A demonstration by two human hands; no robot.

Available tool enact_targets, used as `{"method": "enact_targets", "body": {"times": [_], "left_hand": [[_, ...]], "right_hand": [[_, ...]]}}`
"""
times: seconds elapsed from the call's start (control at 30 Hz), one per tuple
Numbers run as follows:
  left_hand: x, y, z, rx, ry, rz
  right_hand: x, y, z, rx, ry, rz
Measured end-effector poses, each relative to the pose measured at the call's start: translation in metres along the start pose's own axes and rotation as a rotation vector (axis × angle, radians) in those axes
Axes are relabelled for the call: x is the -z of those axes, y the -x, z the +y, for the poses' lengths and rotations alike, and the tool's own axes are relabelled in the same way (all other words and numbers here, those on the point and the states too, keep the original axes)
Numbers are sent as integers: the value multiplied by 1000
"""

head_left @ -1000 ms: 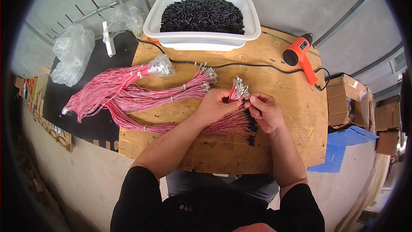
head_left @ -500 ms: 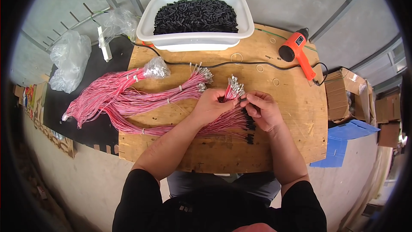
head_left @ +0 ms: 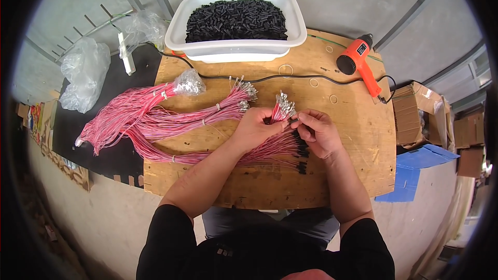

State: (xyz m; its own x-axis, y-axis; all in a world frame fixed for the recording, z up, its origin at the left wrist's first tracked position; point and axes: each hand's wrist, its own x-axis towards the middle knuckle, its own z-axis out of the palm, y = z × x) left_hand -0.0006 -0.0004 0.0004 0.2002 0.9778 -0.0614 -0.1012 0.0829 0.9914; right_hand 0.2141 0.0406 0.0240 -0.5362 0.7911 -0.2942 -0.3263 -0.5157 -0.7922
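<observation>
Left hand closed round wires, near side of tub, metal tips poking out, apparently to keep ends bunched and reachable. Right hand pinching beside them; exact item too small to tell. Heat gun right of tub, probably parked clear.

A heat gun and wire bundles suggest a workshop.
</observation>
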Motion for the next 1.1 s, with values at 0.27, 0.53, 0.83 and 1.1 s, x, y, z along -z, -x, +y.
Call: {"method": "enact_targets", "body": {"times": [0.27, 0.53, 0.83, 1.1], "left_hand": [[-6, -1, 3, -154, -55, 74], [-2, -2, -4, -107, -193, 77], [-1, -2, -4, -140, -125, 62], [-3, -2, -3, -66, 36, 48]], "right_hand": [[8, 0, -7, 175, 22, 131], [-4, 2, 2, 247, 161, 116], [-2, 2, 3, 229, 180, 96], [-12, 6, 2, 208, 355, 125]]}}
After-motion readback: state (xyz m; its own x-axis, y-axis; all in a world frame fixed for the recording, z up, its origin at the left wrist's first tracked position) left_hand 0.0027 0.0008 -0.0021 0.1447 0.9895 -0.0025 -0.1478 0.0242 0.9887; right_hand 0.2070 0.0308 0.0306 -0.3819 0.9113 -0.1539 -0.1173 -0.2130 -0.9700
